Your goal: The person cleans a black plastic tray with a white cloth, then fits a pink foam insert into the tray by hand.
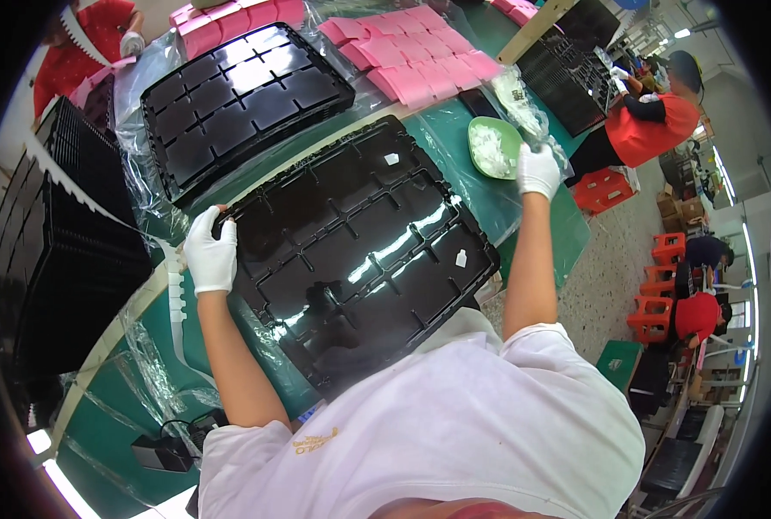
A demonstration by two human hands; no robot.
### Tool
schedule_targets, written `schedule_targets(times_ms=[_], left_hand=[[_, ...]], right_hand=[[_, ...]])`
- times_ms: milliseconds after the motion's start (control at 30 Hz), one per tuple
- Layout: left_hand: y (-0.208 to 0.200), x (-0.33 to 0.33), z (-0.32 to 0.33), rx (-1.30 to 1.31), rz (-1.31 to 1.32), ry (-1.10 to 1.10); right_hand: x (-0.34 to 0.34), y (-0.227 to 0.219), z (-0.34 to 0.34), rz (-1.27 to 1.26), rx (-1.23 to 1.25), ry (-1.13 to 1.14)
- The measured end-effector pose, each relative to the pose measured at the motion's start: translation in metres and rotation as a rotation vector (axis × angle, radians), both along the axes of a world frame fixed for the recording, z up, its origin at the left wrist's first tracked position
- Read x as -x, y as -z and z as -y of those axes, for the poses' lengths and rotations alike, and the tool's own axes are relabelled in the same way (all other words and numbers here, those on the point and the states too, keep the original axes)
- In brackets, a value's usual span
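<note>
Black compartment tray (303,203), shallow, glossy, lies slanted on the worktable (91,445), its near edge close to the wearer's body. Two small white pieces sit in it: upper white piece (391,159) near the far edge, lower white piece (461,259) near the right edge. Left hand (211,253), white glove, thumb and forefinger pinching the rim at the left corner. Right hand (538,172), also gloved, is at the right side of the green bowl (511,144) of white bits (490,152); fingers curled, can't tell if pinching anything. Tray looks like thin molded plastic: probably light, semi-stiff, slick, may flex or crack if bent; best held by opposite rims. Beyond: second black tray (197,102), pink sheets (420,54). Left: tray stack (61,268). Right: co-worker in red top (652,131), red stools (653,317)
</note>
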State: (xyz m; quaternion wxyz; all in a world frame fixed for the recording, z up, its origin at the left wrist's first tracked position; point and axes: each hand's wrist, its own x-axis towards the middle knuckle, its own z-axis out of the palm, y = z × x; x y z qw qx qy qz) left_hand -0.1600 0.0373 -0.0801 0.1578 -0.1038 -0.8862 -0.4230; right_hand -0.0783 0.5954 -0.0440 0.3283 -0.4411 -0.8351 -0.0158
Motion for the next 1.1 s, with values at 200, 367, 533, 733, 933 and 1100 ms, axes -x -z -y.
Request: schedule_targets(times_ms=[200, 367, 533, 733, 933, 1100], left_hand=[[0.013, 0.003, 0.007, 0.007, -0.005, 0.008], [0.025, 0.0, 0.013, -0.043, 0.025, -0.009], [0.031, 0.007, 0.016, -0.056, 0.053, 0.006], [0.03, 0.01, 0.017, -0.135, 0.091, 0.043], [0.025, 0.006, 0.012, -0.208, 0.116, 0.037], [0.026, 0.007, 0.012, -0.166, 0.114, 0.022]], right_hand=[[-0.01, 0.026, -0.043, 0.115, 0.787, -0.107], [0.014, 0.059, -0.034, -0.375, 1.185, -0.329], [0.045, 0.042, -0.02, 0.154, 0.63, -0.413], [0.035, 0.045, -0.037, 0.02, 0.473, -0.309], [-0.022, 0.022, -0.039, 0.11, 0.373, -0.24], [-0.019, 0.012, -0.024, 0.402, 0.462, -0.303]])
